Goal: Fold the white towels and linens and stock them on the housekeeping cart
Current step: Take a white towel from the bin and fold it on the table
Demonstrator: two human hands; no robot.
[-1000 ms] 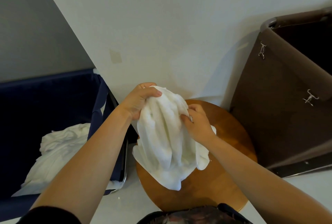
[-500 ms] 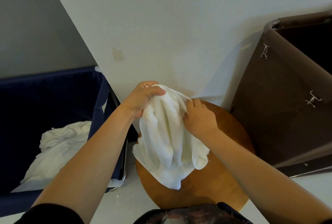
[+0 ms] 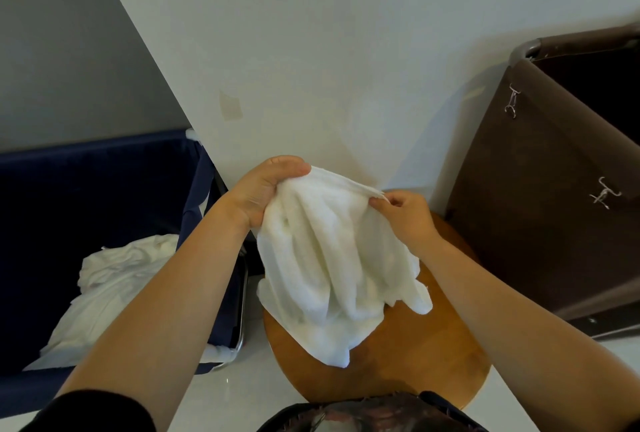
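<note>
A crumpled white towel (image 3: 329, 258) hangs in loose folds above a round wooden table (image 3: 398, 355). Its lower end touches the tabletop. My left hand (image 3: 263, 189) grips the towel's bunched top edge at the left. My right hand (image 3: 401, 213) pinches a stretched corner of the same edge at the right, so the top hem runs taut between both hands. More white linen (image 3: 104, 286) lies in a heap inside the dark blue fabric bin (image 3: 104, 189) at the left.
A brown fabric hamper (image 3: 540, 196) with metal clips stands close on the right of the table. A white wall (image 3: 346, 50) rises right behind the table. The blue bin's metal frame (image 3: 242, 327) sits against the table's left side.
My right hand slid up and to the right along the towel's top edge, from clutching the folds to pinching a corner. The towel spread a little wider. My left hand kept its grip.
</note>
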